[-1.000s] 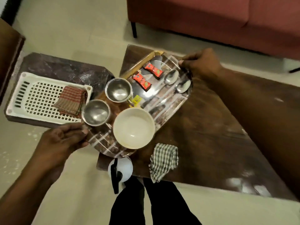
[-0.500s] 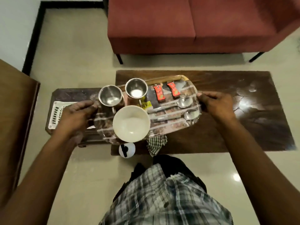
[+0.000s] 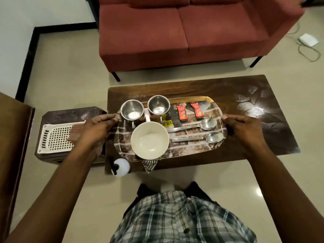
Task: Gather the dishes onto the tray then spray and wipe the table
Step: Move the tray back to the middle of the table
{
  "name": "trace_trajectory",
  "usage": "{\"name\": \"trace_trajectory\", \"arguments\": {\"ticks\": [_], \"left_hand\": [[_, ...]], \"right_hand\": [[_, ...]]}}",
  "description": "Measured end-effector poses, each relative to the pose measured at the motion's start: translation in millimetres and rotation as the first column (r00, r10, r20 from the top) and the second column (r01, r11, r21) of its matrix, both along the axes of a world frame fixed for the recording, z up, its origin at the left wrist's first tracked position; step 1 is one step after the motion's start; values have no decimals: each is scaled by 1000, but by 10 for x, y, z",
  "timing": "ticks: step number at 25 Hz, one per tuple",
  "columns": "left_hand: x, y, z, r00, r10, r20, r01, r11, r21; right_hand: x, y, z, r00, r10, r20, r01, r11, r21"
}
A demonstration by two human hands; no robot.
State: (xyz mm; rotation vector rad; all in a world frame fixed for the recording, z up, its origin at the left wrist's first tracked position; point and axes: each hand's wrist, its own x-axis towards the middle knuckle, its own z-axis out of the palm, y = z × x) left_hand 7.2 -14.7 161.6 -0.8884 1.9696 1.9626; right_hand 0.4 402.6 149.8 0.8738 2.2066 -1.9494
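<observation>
A patterned tray (image 3: 196, 148) is held level above the dark wooden table (image 3: 263, 134). My left hand (image 3: 98, 130) grips its left edge and my right hand (image 3: 243, 130) grips its right edge. On the tray stand two steel cups (image 3: 132, 111), a white bowl (image 3: 149, 140), two red sachets (image 3: 181, 112) and two spoons (image 3: 208, 124). A white spray bottle (image 3: 121, 166) and a checked cloth (image 3: 150, 164) sit at the table's near left edge, the cloth partly hidden under the tray.
A low dark side table (image 3: 70, 114) at the left carries a white plastic basket (image 3: 56, 139) with a brown folded cloth (image 3: 76, 132). A red sofa (image 3: 184, 30) stands beyond the table. A brown cabinet edge (image 3: 12, 137) is at far left.
Both hands have lifted the tray off the table and turned it level and square to me. The view has pulled back and upward as I straightened.
</observation>
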Motion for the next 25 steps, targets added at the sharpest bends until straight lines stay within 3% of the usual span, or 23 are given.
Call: {"name": "trace_trajectory", "arguments": {"ticks": [11,25], "left_hand": [[-477,1415,-152,998,37,-43,-42,992,-121],[-1744,2216,-1176,997,-18,79,30,987,-158]], "right_hand": [[-562,1478,-235,1000,23,-17,-24,998,-57],[-1538,2142,-1267,993,-13,115,-4,990,144]]}}
